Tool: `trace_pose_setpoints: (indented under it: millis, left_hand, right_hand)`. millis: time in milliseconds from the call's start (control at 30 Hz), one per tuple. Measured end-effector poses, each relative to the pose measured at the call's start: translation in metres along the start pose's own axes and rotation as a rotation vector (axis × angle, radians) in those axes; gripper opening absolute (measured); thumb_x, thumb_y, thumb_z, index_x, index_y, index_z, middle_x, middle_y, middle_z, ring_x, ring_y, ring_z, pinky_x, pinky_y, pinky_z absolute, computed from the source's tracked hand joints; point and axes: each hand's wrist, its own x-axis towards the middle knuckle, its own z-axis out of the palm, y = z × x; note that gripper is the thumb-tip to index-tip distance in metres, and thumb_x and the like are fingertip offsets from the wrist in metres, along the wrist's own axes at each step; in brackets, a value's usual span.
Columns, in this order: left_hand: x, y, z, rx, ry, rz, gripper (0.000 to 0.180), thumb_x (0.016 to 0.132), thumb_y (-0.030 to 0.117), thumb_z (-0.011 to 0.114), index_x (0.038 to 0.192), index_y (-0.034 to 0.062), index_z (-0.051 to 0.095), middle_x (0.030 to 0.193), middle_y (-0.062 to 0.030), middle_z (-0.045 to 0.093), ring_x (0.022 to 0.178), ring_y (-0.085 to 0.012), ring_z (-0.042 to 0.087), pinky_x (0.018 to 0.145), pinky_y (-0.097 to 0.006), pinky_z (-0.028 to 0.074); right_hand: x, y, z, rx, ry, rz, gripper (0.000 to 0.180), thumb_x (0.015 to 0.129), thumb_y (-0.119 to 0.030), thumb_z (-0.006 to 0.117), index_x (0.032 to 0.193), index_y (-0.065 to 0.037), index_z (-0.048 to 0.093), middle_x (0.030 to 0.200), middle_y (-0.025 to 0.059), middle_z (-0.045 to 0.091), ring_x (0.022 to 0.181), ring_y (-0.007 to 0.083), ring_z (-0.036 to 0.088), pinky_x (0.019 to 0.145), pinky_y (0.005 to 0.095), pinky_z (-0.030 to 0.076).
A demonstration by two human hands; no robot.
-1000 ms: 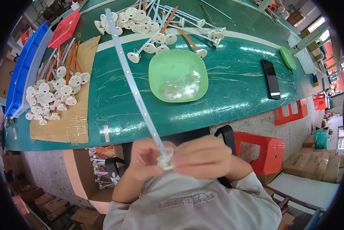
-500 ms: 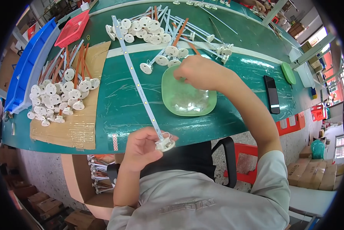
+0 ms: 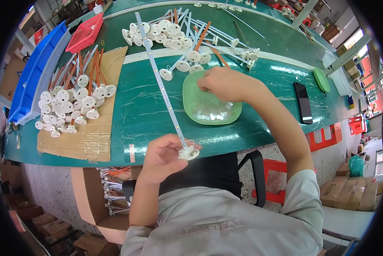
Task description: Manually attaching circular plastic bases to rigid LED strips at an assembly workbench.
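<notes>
My left hand (image 3: 165, 158) holds an LED strip light (image 3: 163, 91) by the round white base (image 3: 190, 153) at its near end. The narrow strip with small yellowish LEDs slants up and away to the left, and thin white wires loop at the base. Over the far left rim of a green plastic bowl (image 3: 190, 109), my right hand (image 3: 219, 83) reaches in with its fingers bent together. Whatever its fingertips may pinch is hidden. Small clear, shiny pieces (image 3: 213, 114) lie in the bowl.
Strip lights with white bases (image 3: 161, 34) pile up beyond the bowl. More strips (image 3: 68, 102) lie on cardboard (image 3: 80, 147) at left, near a blue tray (image 3: 33, 81) and a red basket (image 3: 85, 34). A phone (image 3: 302, 102) and a green dish (image 3: 321, 80) sit at right.
The view has shifted slightly. My left hand still holds the strip light by its base, and my right hand stays at the bowl, its fingers a little lower inside.
</notes>
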Motion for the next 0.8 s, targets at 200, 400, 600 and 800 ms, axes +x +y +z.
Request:
trace_pose_setpoints:
  millis: [200, 400, 600, 800]
  left_hand:
    - [0.003, 0.000, -0.001, 0.028, -0.009, 0.006, 0.034, 0.082, 0.007, 0.074, 0.111, -0.0007, 0.058, 0.114, -0.0144, 0.066, 0.111, -0.0360, 0.063, 0.090, -0.045, 0.054]
    - [-0.002, -0.003, 0.002, 0.079, 0.077, 0.023, 0.039, 0.082, 0.007, 0.074, 0.115, -0.0024, 0.057, 0.116, -0.0181, 0.065, 0.110, -0.0338, 0.064, 0.093, -0.043, 0.053]
    - [-0.030, -0.010, 0.035, 0.076, 0.103, 0.232, 0.062, 0.078, 0.007, 0.079, 0.131, 0.0009, 0.048, 0.128, -0.0208, 0.059, 0.115, -0.0346, 0.060, 0.099, -0.045, 0.049]
    - [-0.048, -0.011, 0.053, 0.033, 0.162, 0.220, 0.063, 0.075, 0.002, 0.080, 0.130, 0.0009, 0.049, 0.132, -0.0215, 0.057, 0.117, -0.0358, 0.060, 0.100, -0.046, 0.048]
  right_hand:
    - [-0.012, -0.012, 0.008, 0.097, 0.095, 0.115, 0.016, 0.079, 0.004, 0.057, 0.093, -0.003, 0.061, 0.094, 0.0147, 0.065, 0.092, 0.0344, 0.064, 0.076, 0.0438, 0.051]
    - [-0.059, -0.041, 0.015, 0.248, 0.713, -0.092, 0.013, 0.077, 0.002, 0.066, 0.088, -0.005, 0.069, 0.085, 0.0130, 0.068, 0.077, 0.0304, 0.067, 0.069, 0.0386, 0.053]
    - [-0.128, -0.134, 0.053, 0.864, 1.067, -0.105, 0.016, 0.066, 0.008, 0.075, 0.077, 0.000, 0.069, 0.080, 0.0124, 0.070, 0.070, 0.0237, 0.066, 0.060, 0.0309, 0.051]
    - [-0.119, -0.157, 0.088, 1.081, 1.003, -0.201, 0.018, 0.065, 0.008, 0.078, 0.081, 0.001, 0.072, 0.082, 0.0139, 0.070, 0.068, 0.0232, 0.064, 0.059, 0.0295, 0.050]
